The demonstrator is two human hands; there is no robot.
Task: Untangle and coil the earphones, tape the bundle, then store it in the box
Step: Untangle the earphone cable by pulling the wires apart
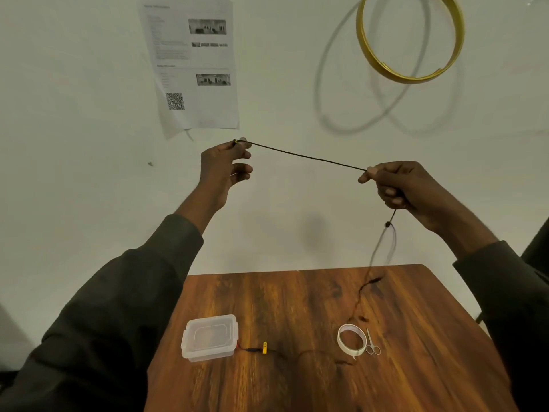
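The left hand (225, 165) pinches one end of the cord (306, 157) between thumb and forefinger, its other fingers loosely curled. The right hand (395, 185), at its 3 o'clock, is closed around the cord, which runs taut between them; the rest hangs blurred toward the table (297, 382). It looks light, limp and tangle-prone, best held near the ends. Below sit the box (209, 337), lid on, a yellow clip (264, 347), tape (351, 340) and scissors (372, 343); nothing obstructs.

Pale wall (89, 84), evenly lit. Printed sheet (193, 66) stuck up, with QR code (175, 101) (text too blurred to read). Gold hoop (410, 40) hanging, casting double shadow. Wooden table (416, 367) below, against wall.
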